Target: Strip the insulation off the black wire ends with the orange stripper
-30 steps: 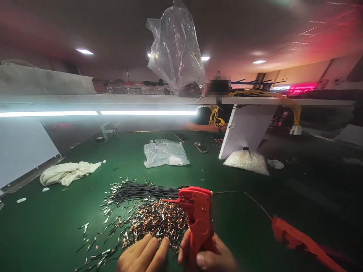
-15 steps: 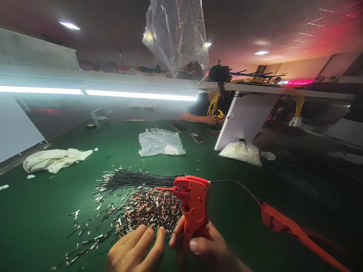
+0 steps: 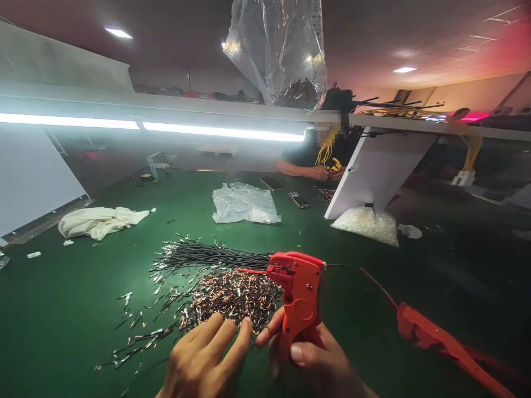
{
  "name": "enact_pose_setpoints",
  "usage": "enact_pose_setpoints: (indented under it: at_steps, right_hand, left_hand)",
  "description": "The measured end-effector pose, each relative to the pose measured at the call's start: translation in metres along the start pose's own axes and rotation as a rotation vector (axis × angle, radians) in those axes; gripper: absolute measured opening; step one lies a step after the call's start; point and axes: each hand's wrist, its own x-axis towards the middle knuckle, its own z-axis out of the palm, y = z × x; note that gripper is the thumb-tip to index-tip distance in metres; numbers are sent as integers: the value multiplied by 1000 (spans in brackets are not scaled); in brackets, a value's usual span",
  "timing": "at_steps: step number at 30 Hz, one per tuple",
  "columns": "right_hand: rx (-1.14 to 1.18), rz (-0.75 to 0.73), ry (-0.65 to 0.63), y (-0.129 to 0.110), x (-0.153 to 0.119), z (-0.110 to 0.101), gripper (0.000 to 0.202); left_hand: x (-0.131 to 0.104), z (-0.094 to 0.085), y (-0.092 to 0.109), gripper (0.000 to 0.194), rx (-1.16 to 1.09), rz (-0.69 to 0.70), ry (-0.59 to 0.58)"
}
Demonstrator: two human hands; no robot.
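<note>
My right hand is wrapped round the handle of a red wire stripper, held upright with its jaws to the left. A thin red strip juts from the jaw side. Beside it, my left hand reaches over the near edge of a pile of short wire pieces with copper ends. Its fingers are bent but apart, nothing shows between them, and the thumb is hidden. Behind the pile lies a bundle of long black wires with silvery ends on the left, partly covered by the stripper.
A second red tool is at the right. Across the green table lie a white cloth, a clear plastic bag, phones and a bag of white pieces. A co-worker handles yellow wires behind a white panel.
The whole view has shifted, so everything appears farther right and slightly higher. My hands and the wire stripper keep nearly the same pose over the table.
</note>
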Motion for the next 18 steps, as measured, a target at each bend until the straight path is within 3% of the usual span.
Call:
enact_pose_setpoints:
  at_steps: [8, 18]
  right_hand:
    - [148, 42, 133, -6, -5, 2, 28]
    - [299, 73, 78, -4, -3, -1, 28]
  left_hand:
    - [6, -1, -6, 10, 54, -109, 49]
    - [5, -5, -13, 16, 77, -99, 15]
